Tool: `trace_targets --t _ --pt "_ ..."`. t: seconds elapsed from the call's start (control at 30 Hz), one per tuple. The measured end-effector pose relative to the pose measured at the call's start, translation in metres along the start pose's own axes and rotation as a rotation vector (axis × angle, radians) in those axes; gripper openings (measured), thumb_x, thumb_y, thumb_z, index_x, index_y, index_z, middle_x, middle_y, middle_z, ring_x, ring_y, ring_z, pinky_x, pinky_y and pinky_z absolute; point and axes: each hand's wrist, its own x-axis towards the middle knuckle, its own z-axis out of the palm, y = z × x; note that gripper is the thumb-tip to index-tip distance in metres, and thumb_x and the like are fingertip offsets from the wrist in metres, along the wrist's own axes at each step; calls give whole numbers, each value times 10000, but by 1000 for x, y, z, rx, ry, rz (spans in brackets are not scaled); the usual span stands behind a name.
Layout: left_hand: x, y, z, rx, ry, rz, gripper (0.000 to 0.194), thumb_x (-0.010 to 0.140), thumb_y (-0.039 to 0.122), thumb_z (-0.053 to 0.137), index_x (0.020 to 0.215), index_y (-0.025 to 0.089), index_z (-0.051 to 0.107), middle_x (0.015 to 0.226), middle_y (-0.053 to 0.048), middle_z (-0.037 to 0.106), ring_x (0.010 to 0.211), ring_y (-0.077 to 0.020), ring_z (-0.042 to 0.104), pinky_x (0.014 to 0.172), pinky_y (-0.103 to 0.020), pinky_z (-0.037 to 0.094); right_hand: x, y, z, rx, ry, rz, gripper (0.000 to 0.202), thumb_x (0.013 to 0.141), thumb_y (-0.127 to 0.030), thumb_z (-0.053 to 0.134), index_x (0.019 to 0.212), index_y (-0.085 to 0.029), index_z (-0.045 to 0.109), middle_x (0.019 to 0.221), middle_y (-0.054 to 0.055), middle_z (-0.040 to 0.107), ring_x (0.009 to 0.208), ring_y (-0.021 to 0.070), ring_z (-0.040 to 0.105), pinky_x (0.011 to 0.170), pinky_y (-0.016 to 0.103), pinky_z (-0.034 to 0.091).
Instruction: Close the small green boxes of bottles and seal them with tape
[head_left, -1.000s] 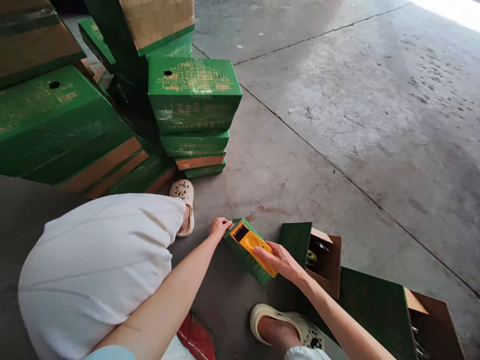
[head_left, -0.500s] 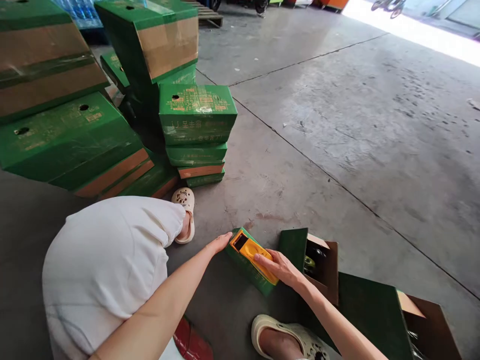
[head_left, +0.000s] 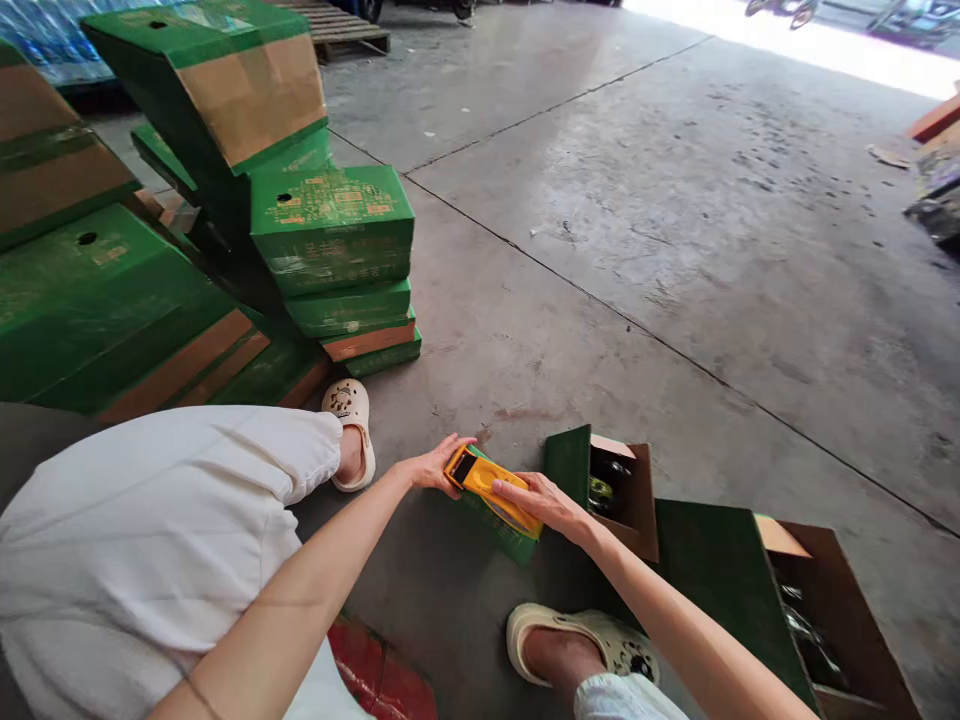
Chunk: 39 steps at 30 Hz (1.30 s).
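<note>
Now that the left hand [head_left: 435, 467] is cupping its top, the yellow meter [head_left: 484, 478] is gaining support.
Right hand [head_left: 550, 503] is gripping below.

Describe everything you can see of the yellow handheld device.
The yellow handheld device is long and blocky, plastic by its look, with a dark display near one end and a round, dial-like part around mid-face. It slants face up over a green box; whether they touch is unclear. The right hand grips one end, thumb across the face; the left hand cups the display end, seemingly touching it.
</note>
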Motion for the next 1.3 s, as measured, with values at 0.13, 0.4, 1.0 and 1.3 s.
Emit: trace_targets --t 0.13,0.4,1.0,1.3 --pt "2 -6 5 33 13 32 1159 495 282 988 1560 249 531 1699 -114 401 1661 -367 121 1348 -484 152 -5 -8 4 5 -79 73 765 720 -922 641 859 -171 682 728 44 699 658 189 605 567 263 420" --pt "-4 -12 -3 -191 -8 32 923 559 377 989 1419 275 669 1666 -105 473 1556 -379 409 1292 -473 300 -30 -18 -3 52 -142 113 751 724 -922 651 789 -175 694 711 46 713 633 192 624 551 262 436" --pt "-10 11 -4 -182 -46 -48 726 650 362 888 1342 258 695 1677 -91 457 1529 -347 444 1220 -423 383 -72 23 -18 3 -59 196 756 670 -950 685 640 -195 655 583 76 683 521 195 591 502 287 430" --pt "-5 23 -6 141 -6 35 638 671 253 856 1286 232 685 1745 -137 331 1661 -354 146 1312 -508 209 -54 24 -12 -32 -70 233 768 670 -975 646 612 -209 633 558 68 666 518 199 600 494 290 430"
